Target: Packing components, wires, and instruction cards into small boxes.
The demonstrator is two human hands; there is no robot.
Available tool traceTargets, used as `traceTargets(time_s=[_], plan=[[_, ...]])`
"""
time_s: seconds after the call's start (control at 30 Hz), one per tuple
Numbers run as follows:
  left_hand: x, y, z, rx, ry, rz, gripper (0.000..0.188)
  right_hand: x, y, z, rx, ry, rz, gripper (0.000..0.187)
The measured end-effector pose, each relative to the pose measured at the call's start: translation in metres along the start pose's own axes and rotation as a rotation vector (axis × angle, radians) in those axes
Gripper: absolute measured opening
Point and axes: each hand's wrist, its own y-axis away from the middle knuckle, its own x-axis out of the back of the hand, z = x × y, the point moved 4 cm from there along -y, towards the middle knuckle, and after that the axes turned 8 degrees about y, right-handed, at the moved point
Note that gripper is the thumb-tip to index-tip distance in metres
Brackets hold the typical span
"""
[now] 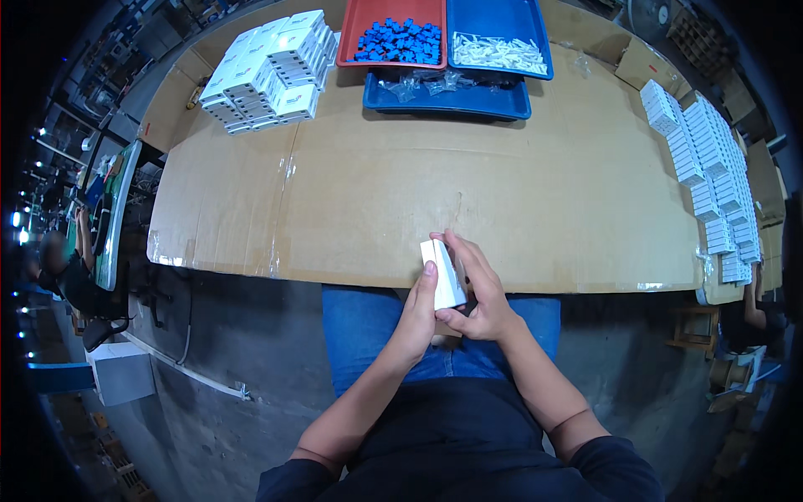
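White box [449,283] is tilted between left hand [410,318] and right hand [488,305] at the near edge of the counter [376,201], fingers of both clamped on it, left thumb along its left face. Far side: red tray [344,38] with small blue parts [400,42], blue tray [544,58] with slim white parts [498,53]. Box stacks: far-left pile [272,71], right-edge rows [711,159].
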Motion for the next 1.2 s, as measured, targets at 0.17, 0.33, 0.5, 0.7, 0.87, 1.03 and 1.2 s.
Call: traceTargets(time_s=[0.17, 0.33, 0.5, 0.7, 0.87, 1.03, 1.2], plan=[[-0.009, 0.004, 0.002, 0.051, 0.101, -0.023, 0.065, 0.0, 0.001, 0.005, 0.128, 0.072, 0.065, 0.093], [-0.013, 0.007, 0.009, 0.072, 0.108, 0.017, 0.063, -0.005, 0.004, 0.005, 0.165, 0.076, 0.142, 0.091], [-0.014, 0.006, 0.011, 0.041, 0.108, 0.032, 0.061, -0.008, 0.003, 0.002, 0.191, 0.06, 0.21, 0.089], [-0.009, 0.004, 0.008, 0.046, 0.138, 0.017, 0.059, -0.01, 0.006, 0.005, 0.216, 0.096, 0.244, 0.087], [-0.009, 0.005, 0.006, 0.028, 0.171, 0.016, 0.058, -0.008, 0.005, 0.006, 0.181, 0.075, 0.246, 0.087], [-0.016, 0.004, 0.011, 0.03, 0.15, 0.06, 0.059, -0.006, 0.002, 0.012, 0.092, -0.042, 0.233, 0.085], [-0.001, -0.002, 0.02, -0.223, -0.053, 0.085, 0.058, -0.006, 0.001, 0.005, -0.126, -0.135, 0.289, 0.069]])
